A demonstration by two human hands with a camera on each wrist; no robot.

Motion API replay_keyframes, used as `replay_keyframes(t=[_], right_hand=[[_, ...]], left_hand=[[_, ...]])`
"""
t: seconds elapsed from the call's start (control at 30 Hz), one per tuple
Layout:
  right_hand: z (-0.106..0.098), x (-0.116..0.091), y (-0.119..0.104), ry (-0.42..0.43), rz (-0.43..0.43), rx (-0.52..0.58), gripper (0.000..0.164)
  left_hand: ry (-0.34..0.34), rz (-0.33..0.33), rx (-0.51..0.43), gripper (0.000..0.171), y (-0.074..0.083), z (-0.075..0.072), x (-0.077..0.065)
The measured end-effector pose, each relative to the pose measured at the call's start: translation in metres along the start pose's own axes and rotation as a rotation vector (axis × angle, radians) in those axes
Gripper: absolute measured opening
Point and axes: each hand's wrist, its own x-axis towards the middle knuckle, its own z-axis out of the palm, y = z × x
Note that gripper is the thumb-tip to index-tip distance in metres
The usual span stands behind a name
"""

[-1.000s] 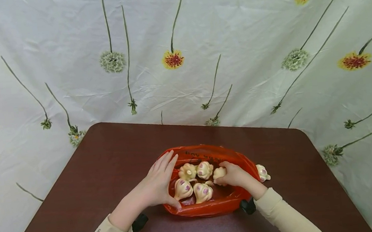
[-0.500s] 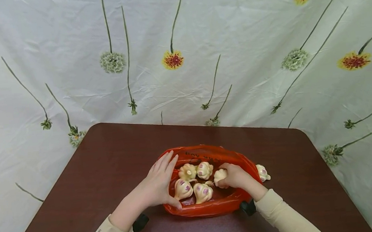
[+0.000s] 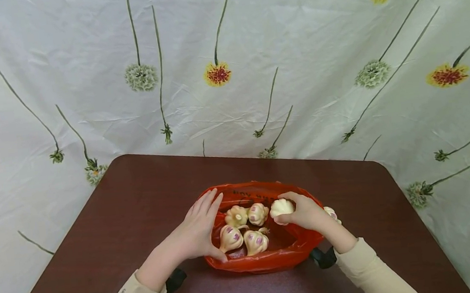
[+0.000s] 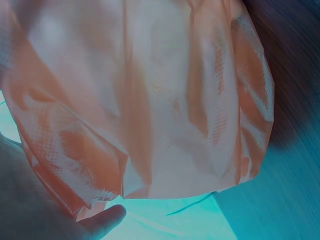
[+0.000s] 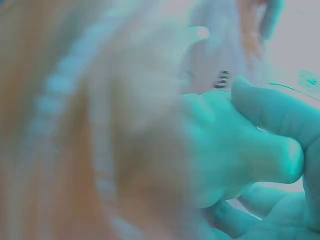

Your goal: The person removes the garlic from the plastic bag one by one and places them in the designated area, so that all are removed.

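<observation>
A red plastic bag [image 3: 267, 262] lies on the table with its mouth wide. Inside it sit several garlic bulbs [image 3: 232, 238], cream with purple patches. My left hand [image 3: 196, 230] rests at the bag's left rim, fingers long and spread, thumb toward the front edge. In the left wrist view the bag's wall [image 4: 160, 125] fills most of the picture. My right hand [image 3: 309, 212] grips a paler garlic bulb [image 3: 281, 210] between thumb and fingers over the bag's right half. The right wrist view shows this bulb's stem end [image 5: 280, 157] against the palm side.
Another garlic bulb [image 3: 331, 212] lies outside the bag at its right, partly hidden by my right wrist. The dark brown table [image 3: 145, 188] extends around the bag. A white flowered cloth [image 3: 190, 37] hangs behind the table's far edge.
My right hand has lifted the garlic bulb up from among the others and slightly toward the bag's back right. The left hand has barely moved.
</observation>
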Motion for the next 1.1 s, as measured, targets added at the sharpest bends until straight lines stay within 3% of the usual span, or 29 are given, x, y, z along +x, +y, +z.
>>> replay_keyframes(t=[0.3,0.63,0.87,1.1], right_hand=[[-0.038,-0.017,-0.005,0.057,-0.063,0.154,0.066],[-0.075,-0.04,0.014,0.201,-0.064,0.296,0.069],[-0.087,-0.047,0.048,0.292,0.027,0.281,0.072],[-0.078,-0.044,0.098,0.315,0.165,0.258,0.078]], left_hand=[[-0.007,-0.005,0.011,0.135,-0.001,-0.001,0.001],[0.0,-0.003,0.012,0.134,0.0,-0.002,0.002],[0.002,-0.002,0.018,0.135,0.0,-0.003,0.002],[-0.013,-0.008,0.002,0.134,0.001,-0.002,0.002]])
